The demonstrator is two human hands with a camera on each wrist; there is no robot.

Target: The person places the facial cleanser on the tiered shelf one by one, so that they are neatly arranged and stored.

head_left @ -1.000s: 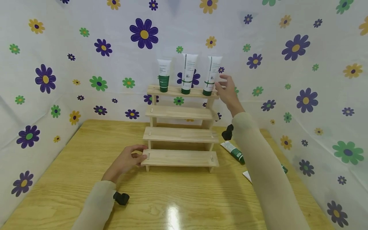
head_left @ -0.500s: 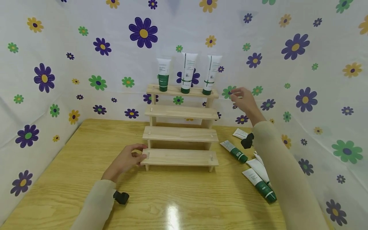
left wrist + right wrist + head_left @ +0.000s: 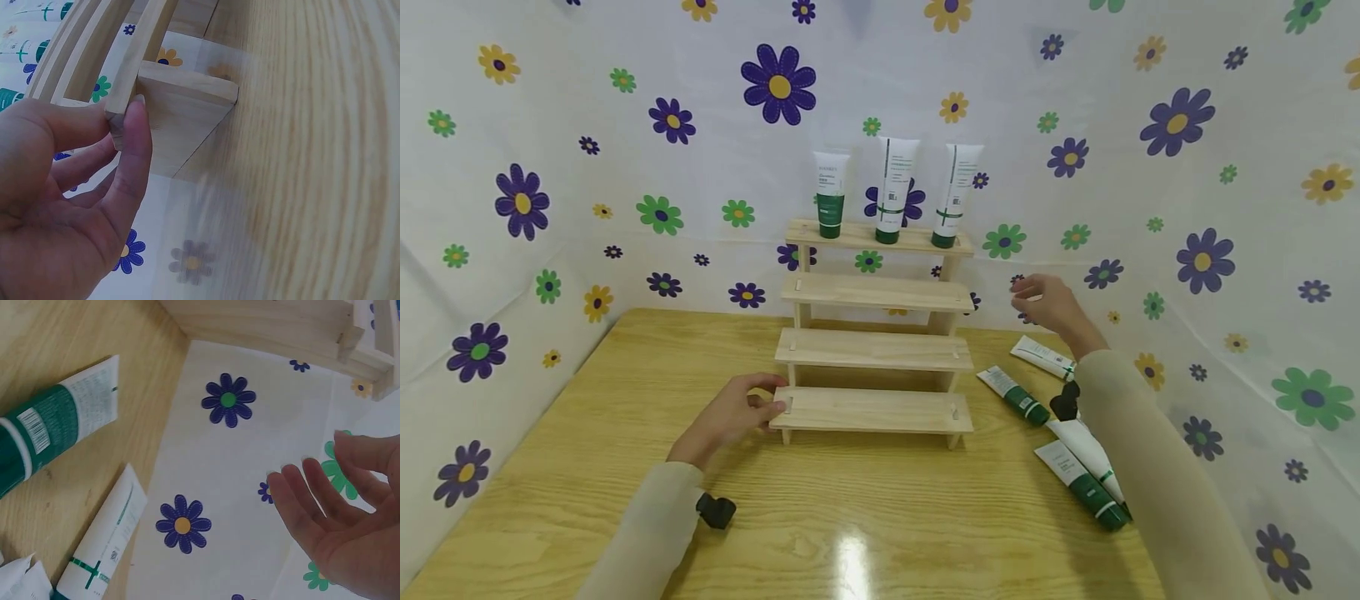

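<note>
My left hand [image 3: 730, 417] pinches the left end of the lowest step of a wooden tiered stand [image 3: 872, 410]; the left wrist view shows thumb and fingers around the board's end [image 3: 119, 106]. My right hand [image 3: 1051, 302] hangs in the air right of the stand, fingers loosely bent and holding nothing. On the top step stand three tubes, caps down: a white and green tube [image 3: 831, 196] at the left, a mostly white tube [image 3: 895, 187] in the middle and another white tube [image 3: 955, 193] at the right. The three lower steps carry nothing.
Several tubes lie on the wooden table [image 3: 850, 517] right of the stand: a green and white tube [image 3: 1013, 395], a white tube [image 3: 1042, 357], and a green-ended tube [image 3: 1082, 485] beside another white one. My right sleeve [image 3: 1150, 467] partly covers them. A flowered cloth [image 3: 700, 192] surrounds the table.
My right hand has moved away from the right-hand tube on the top step, rightward and then down toward the lying tubes. My left hand has stayed on the lowest step.
</note>
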